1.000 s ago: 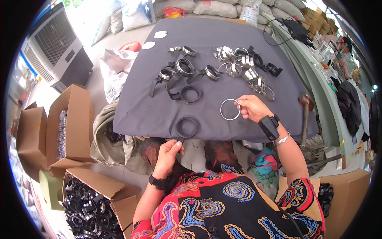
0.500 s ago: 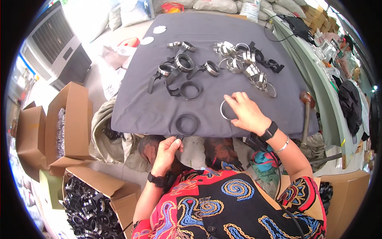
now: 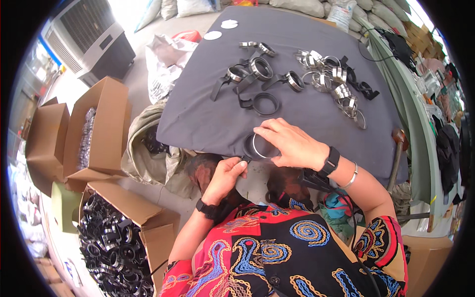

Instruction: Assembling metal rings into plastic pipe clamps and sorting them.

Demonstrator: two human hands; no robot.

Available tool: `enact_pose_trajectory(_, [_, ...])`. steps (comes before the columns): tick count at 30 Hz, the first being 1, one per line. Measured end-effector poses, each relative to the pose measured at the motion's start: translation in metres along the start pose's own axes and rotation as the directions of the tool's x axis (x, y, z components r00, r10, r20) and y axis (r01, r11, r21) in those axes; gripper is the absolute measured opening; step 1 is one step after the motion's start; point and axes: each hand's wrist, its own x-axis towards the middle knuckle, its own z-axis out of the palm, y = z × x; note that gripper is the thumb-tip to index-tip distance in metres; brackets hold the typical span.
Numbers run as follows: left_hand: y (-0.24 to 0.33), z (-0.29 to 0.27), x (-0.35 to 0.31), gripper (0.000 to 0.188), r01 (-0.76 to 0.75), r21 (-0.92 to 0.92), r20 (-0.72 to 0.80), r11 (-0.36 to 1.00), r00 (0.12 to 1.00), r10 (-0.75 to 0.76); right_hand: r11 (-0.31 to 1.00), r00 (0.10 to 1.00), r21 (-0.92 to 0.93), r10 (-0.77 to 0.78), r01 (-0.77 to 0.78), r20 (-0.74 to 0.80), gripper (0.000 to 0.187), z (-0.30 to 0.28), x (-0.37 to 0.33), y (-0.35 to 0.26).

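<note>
We press a thin metal ring (image 3: 262,144) down onto a black rubber ring (image 3: 249,147) at the near edge of the worktop (image 3: 198,119), just under our right hand (image 3: 289,143). That hand lies over the pair with its fingers spread and curled on the metal ring, seemingly to seat it squarely in the black one. Our left hand (image 3: 226,174) sits just below the worktop's edge, its fingers pinched on the black ring's tab, probably to stop the ring from sliding while the other hand pushes.

Just beyond our right hand lies another black ring (image 3: 266,104) with a tail, and farther out a loose row of finished black-and-metal rings (image 3: 260,68). Out past the right hand, a heap of bare metal bands (image 3: 332,81) waits within reach. Down to the left of our left hand, an open cardboard box (image 3: 111,242) on the floor is full of black rings, apparently the supply.
</note>
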Motion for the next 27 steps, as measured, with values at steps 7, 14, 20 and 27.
enact_pose_trajectory(7, [-0.007,-0.004,0.003,0.026,-0.005,-0.003,0.023,1.0,1.0,0.005,1.0,0.971,-0.025,0.018,-0.012,0.239,0.07,0.004,0.03,-0.001])
enact_pose_trajectory(14, [-0.002,-0.005,0.0,0.025,0.001,-0.008,0.026,1.0,1.0,-0.001,0.993,0.956,-0.111,0.003,0.031,0.293,0.065,0.007,0.036,-0.005])
enact_pose_trajectory(20, [-0.003,-0.004,0.003,0.024,0.005,0.005,0.05,1.0,0.999,-0.005,0.994,0.995,-0.109,-0.003,0.013,0.095,0.055,0.023,0.042,-0.011])
enact_pose_trajectory(27, [-0.003,-0.007,0.0,0.02,0.041,0.025,0.002,0.999,0.999,-0.041,0.993,0.999,-0.116,-0.042,0.038,-0.025,0.049,0.072,0.049,-0.003])
